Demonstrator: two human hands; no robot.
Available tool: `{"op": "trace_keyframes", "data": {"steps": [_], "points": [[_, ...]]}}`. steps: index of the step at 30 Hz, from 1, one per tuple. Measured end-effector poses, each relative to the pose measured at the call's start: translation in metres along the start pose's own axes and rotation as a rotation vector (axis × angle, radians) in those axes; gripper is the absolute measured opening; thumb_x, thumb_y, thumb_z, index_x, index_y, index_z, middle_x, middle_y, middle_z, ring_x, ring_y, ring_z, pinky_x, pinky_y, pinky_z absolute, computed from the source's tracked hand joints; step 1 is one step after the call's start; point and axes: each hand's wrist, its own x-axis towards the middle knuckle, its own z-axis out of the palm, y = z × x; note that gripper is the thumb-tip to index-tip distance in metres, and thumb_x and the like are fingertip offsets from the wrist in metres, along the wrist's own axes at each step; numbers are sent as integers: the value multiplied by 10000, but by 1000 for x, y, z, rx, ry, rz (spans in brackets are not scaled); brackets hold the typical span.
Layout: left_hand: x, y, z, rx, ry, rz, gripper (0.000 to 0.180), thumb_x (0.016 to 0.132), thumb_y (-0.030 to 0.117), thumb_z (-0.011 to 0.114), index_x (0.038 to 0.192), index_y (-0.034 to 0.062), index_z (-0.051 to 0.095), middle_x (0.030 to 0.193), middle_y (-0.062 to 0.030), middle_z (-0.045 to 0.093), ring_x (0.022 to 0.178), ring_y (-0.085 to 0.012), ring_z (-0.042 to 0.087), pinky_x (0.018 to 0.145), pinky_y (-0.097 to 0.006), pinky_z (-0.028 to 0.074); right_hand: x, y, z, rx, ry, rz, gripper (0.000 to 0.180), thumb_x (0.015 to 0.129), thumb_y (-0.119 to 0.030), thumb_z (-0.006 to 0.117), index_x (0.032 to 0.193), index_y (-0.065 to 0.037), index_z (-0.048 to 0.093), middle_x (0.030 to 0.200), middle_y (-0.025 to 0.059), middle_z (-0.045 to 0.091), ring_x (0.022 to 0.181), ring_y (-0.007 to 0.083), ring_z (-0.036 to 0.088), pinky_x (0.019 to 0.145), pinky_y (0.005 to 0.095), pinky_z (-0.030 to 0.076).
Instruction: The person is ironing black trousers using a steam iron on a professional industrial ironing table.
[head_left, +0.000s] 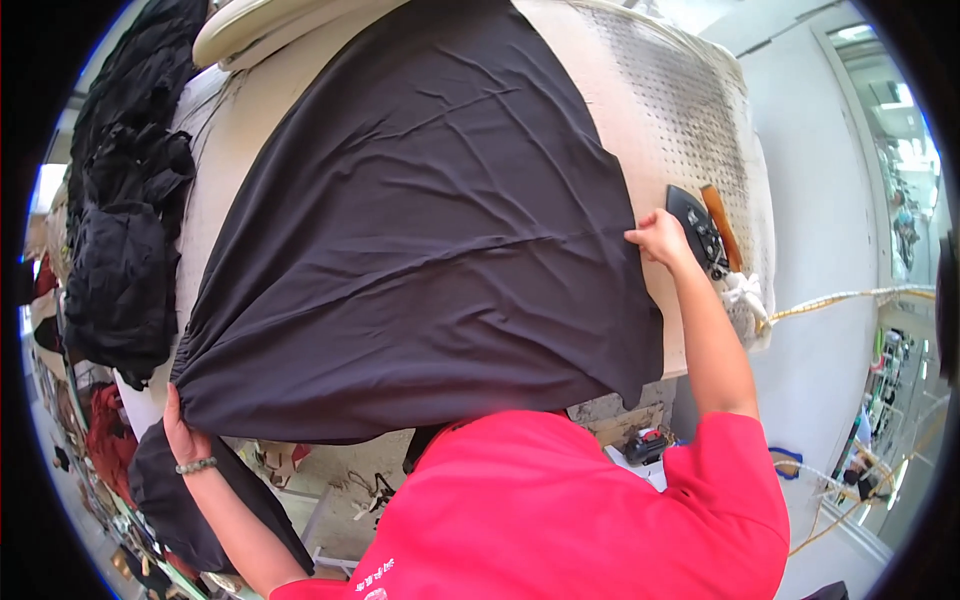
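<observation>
A wide black skirt is spread over a pale padded ironing table, with creases running across it. Its gathered edge lies at the left, where my left hand grips the near corner. My left fingers are partly hidden behind the cloth. On the other side, my right hand pinches the skirt's right edge between thumb and fingers. Just right of that hand, a dark iron with a wooden handle rests on the table.
Black garments are heaped along the left side. A pale padded board sits at the far left. From the iron, a wrapped hose runs right. Dark red cloth hangs at lower left, and a wall stands at right.
</observation>
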Motion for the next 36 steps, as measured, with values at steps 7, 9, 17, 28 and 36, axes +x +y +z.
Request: {"op": "trace_keyframes", "data": {"steps": [7,9,17,28,36], "points": [[21,7,-7,127,-44,42,451,1038,330,571,1334,-12,579,1336,-121,638,1213,-222,621,1067,-376,472,-5,1,5,51,11,93,305,691,-226,884,854,-54,692,788,126,717,707,228,707,710,369,563],[21,5,-8,112,-86,51,449,1037,328,573,1334,-9,579,1333,-118,639,1207,-221,623,1064,-370,471,-12,-4,9,55,93,72,324,716,-184,884,889,-30,656,732,93,666,583,192,644,556,350,546],[8,30,-22,292,-233,189,344,1030,232,602,1260,-22,631,1264,-115,681,1162,-198,639,1037,-334,463,-97,-31,-71,393,-119,33,277,886,-285,776,1007,-42,721,787,14,603,650,145,574,595,320,562],[-56,81,-58,-67,-212,401,387,1064,346,518,1272,39,631,1204,-89,700,1089,-231,676,976,-393,534,-341,96,-259,1385,242,-524,393,1077,-376,482,1103,-41,688,1089,99,727,951,218,697,901,373,551],[86,101,75,313,-176,160,224,985,260,650,1092,65,677,1015,-29,707,911,-168,654,821,-323,516,-182,12,-228,147,247,155,401,937,-403,643,1029,-15,681,910,73,663,735,186,610,744,330,516]]}}
